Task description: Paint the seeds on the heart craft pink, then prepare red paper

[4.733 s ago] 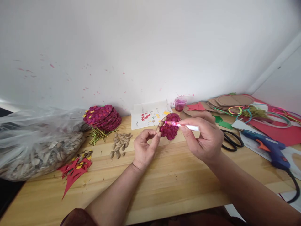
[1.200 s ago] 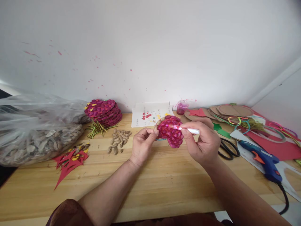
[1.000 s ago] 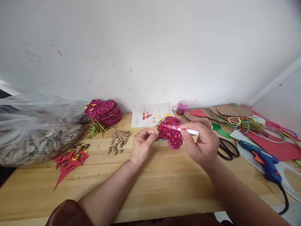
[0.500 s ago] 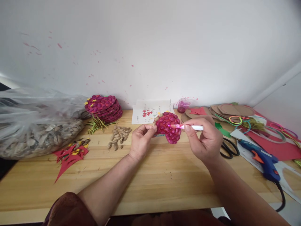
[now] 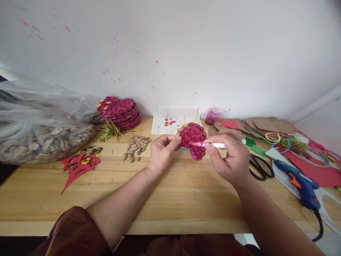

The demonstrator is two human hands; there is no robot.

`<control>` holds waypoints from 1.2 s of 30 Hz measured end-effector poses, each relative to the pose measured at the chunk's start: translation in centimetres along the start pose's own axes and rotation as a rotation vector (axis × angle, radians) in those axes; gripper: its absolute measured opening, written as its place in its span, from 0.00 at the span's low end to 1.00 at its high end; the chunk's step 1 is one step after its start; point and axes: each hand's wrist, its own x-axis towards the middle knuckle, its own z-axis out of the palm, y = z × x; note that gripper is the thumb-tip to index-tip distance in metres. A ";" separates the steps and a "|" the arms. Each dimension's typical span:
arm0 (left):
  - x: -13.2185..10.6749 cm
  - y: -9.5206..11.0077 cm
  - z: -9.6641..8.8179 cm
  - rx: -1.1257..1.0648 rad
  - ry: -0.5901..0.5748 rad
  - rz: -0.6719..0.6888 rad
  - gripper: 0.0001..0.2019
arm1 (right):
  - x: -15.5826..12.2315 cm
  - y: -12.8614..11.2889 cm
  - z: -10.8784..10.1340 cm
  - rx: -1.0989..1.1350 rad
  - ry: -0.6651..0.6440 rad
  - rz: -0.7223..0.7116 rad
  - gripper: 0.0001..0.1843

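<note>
My left hand [image 5: 165,151] pinches the left edge of a round piece covered in pistachio-like shells [image 5: 195,133], held up above the table. Most of its shells are painted magenta; a few at its upper left are still tan. In my right hand [image 5: 230,156] is a paintbrush [image 5: 217,145] with a white handle stained pink, its tip touching the lower part of the shells. Behind the piece lies a white paper sheet [image 5: 160,124] with small red and yellow stars. A clear cup of magenta paint [image 5: 211,116] stands against the wall.
To the left are a plastic bag of shells [image 5: 53,142], a stack of painted shell pieces [image 5: 119,110], loose peanuts [image 5: 135,145] and red scraps [image 5: 77,167]. Cardboard ovals [image 5: 266,125], black scissors [image 5: 262,169] and a blue glue gun [image 5: 301,185] lie to the right.
The brush tip has moved down across the shells, toward the piece's lower part. My left hand keeps its pinch, and the whole view has shifted slightly.
</note>
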 end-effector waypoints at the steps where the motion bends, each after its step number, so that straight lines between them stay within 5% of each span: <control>1: 0.0 0.0 0.0 0.002 0.001 0.003 0.17 | 0.0 -0.1 0.1 -0.011 -0.010 -0.026 0.03; 16: 0.0 0.2 -0.1 0.045 0.012 0.001 0.17 | 0.0 -0.5 0.4 -0.102 -0.049 -0.164 0.06; 36: 0.6 0.0 -0.2 0.019 0.059 -0.062 0.17 | -0.2 -0.4 0.1 -0.146 -0.073 -0.174 0.07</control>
